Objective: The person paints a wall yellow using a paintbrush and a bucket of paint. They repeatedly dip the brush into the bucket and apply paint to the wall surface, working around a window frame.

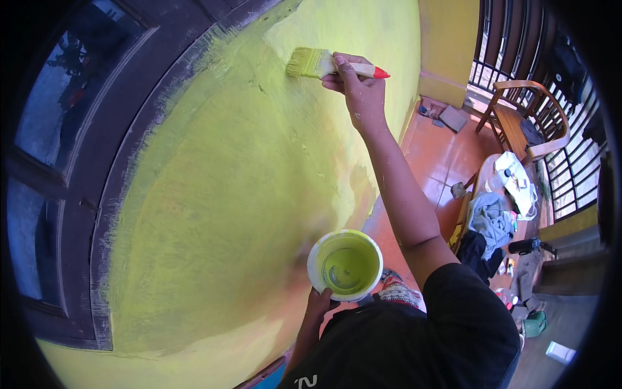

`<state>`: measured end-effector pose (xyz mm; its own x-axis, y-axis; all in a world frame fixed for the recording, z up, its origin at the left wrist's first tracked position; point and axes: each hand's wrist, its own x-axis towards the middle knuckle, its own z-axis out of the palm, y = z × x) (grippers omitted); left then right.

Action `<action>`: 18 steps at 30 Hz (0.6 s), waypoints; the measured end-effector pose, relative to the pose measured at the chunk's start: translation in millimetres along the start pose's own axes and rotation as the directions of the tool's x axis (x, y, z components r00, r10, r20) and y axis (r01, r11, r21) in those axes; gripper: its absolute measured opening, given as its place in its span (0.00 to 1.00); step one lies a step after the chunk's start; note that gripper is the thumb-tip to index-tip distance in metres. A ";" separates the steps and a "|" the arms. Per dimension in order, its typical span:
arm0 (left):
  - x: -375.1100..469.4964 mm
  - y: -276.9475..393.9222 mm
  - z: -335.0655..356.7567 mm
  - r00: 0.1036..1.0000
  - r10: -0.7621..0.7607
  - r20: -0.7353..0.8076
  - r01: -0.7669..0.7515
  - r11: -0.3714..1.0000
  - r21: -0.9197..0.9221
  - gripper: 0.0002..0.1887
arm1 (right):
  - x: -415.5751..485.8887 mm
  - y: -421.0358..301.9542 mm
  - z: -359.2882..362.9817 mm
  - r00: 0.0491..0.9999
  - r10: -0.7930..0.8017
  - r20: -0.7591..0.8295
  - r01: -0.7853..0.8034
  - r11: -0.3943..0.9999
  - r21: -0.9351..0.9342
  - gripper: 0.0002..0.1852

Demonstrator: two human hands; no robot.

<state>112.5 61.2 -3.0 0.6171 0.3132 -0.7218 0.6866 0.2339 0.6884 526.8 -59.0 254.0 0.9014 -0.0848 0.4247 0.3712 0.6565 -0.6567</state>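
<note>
My right hand (357, 82) grips the pale handle of a flat paintbrush (316, 63) with a red tip. Its yellow-green bristles meet or nearly meet the wall (218, 194), high up; actual contact is hard to judge. Wet-looking yellow-green paint covers much of the wall, with lighter patches near the top and bottom. In my left hand (321, 302) is a white plastic tub (316, 287), held by its near side at chest height. Yellow-green paint (345, 272) lies in the bottom of it and coats its inner wall.
A dark window frame (104, 194) with paint smears borders the wall at left. Over the orange tiled floor (432, 146) stand a wooden armchair (510, 126) and a table (481, 180) bearing clothes (491, 219) and a bottle (496, 181). Stone pieces (453, 119) lie by the far corner.
</note>
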 end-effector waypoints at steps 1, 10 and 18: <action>0.7 0.6 2.4 1.000 -0.001 0.001 0.001 1.000 -0.015 0.26 | 1.6 1.2 -0.8 0.995 -0.063 0.084 0.056 0.995 0.086 0.16; -2.1 -2.3 12.3 0.999 0.031 0.008 -0.030 0.999 -0.045 0.25 | -181.7 186.7 -171.9 0.803 0.472 -0.364 -0.527 0.848 -0.062 0.11; 3.6 -26.8 8.0 0.997 0.057 0.060 -0.050 0.993 -0.105 0.27 | -124.4 142.4 -108.2 0.940 0.283 -0.190 -0.327 0.905 -0.270 0.10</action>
<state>99.4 48.8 -24.6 0.6769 0.2705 -0.6846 0.6107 0.3129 0.7274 491.7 -36.0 40.2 0.9948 -0.0359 0.0951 0.1013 0.4196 -0.9020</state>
